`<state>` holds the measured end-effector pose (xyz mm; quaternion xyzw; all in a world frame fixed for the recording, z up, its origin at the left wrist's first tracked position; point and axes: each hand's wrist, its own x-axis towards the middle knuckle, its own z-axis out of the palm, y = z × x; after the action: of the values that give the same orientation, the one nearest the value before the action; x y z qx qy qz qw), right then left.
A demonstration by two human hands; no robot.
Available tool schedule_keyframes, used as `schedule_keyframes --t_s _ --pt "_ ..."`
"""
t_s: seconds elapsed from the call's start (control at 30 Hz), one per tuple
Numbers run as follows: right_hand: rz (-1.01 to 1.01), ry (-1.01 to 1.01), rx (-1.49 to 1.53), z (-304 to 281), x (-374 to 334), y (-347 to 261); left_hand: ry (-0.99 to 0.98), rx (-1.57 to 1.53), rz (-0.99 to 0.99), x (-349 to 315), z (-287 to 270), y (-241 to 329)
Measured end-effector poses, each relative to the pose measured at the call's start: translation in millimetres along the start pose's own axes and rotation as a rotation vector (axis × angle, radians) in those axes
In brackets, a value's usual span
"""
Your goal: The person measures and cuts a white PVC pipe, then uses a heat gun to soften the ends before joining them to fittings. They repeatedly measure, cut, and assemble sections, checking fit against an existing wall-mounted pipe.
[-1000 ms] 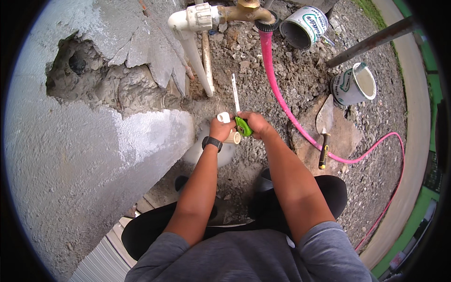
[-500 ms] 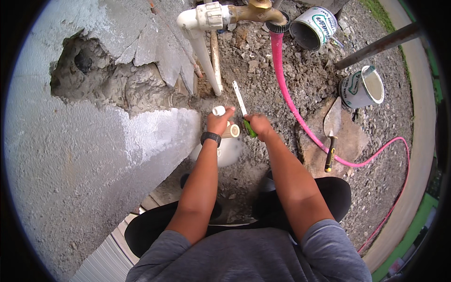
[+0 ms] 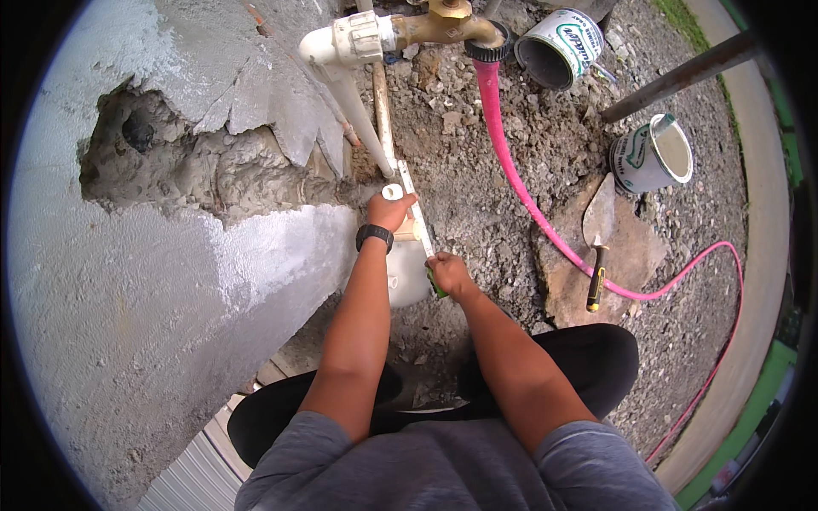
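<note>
My left hand (image 3: pixel 388 211), with a dark watch on its wrist, is closed around a PVC pipe piece. Its white fitting end (image 3: pixel 392 192) sticks up past the fingers, and a beige section (image 3: pixel 408 230) shows beside the palm. My right hand (image 3: pixel 451 277) grips the green handle of a saw (image 3: pixel 414 202). The saw's narrow pale blade slants up and left, lying across the beige section right by my left fingers. Whether the teeth bite cannot be seen. Below the hands is a rounded whitish object (image 3: pixel 413 281), partly hidden by my left forearm.
A white pipe (image 3: pixel 356 111) comes down from a brass tap (image 3: pixel 434 28) above my hands. From the tap a pink hose (image 3: pixel 511 170) curves right. A trowel (image 3: pixel 599 243) lies on a flat stone (image 3: pixel 558 294). Two cans stand beyond; a broken concrete wall (image 3: pixel 256 281) is left.
The blade has come left from beside my left hand to across the pipe piece. My right hand moved left and nearer to me. The whole view has shifted slightly.
</note>
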<state>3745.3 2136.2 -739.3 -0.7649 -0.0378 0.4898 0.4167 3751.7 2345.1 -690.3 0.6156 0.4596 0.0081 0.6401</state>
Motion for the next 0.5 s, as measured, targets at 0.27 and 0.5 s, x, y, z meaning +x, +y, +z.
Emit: schedule_keyframes --t_s 0.27,0.5 --pt "0.1 0.018 0.252 17 29 2 0.106 -0.982 -0.417 26 1 -44" --pt "0.172 0.036 0.469 26 42 -31 0.122 -1.004 -0.261 41 -4 -77"
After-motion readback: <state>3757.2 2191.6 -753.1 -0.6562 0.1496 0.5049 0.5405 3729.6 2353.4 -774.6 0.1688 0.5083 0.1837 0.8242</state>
